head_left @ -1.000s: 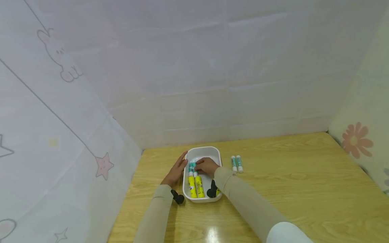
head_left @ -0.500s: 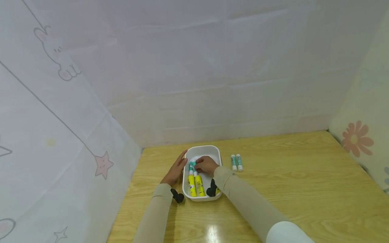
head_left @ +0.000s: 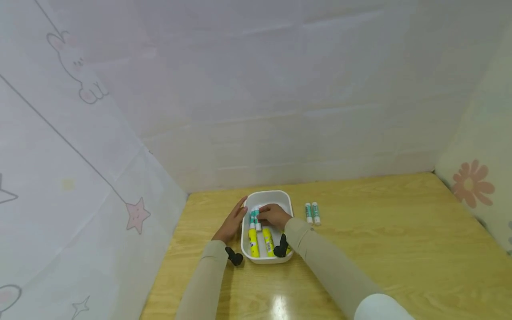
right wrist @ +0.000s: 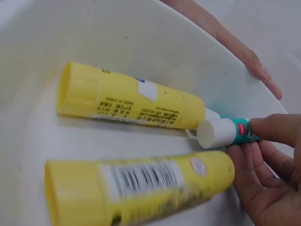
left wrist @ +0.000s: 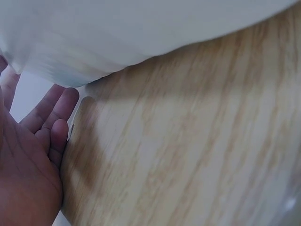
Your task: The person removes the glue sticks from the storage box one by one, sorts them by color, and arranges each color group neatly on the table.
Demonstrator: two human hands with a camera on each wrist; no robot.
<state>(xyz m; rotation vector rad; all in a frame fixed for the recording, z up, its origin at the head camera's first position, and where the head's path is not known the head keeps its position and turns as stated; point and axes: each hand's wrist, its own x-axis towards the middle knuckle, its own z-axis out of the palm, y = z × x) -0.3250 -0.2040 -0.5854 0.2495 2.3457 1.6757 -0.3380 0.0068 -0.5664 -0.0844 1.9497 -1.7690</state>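
Observation:
My right hand reaches into a white plastic tray and pinches a green and white glue stick between thumb and fingers. Close beside it lies a second green glue stick, mostly hidden in the right wrist view. Two yellow glue sticks lie on the tray bottom, spaced apart, nearer the person. More yellow shows by the right wrist, largely covered. Along the tray's left wall, my left hand rests with extended fingers at the rim; the left wrist view has its palm facing the tray.
Two more green and white glue sticks lie side by side on the wooden table, right of the tray. A pale cloth wall stands behind the table, with printed cloth at both sides.
The pinched glue stick has shifted slightly and come away from the yellow one below it. That yellow glue stick has rolled right, widening the gap. The left hand stays at the rim.

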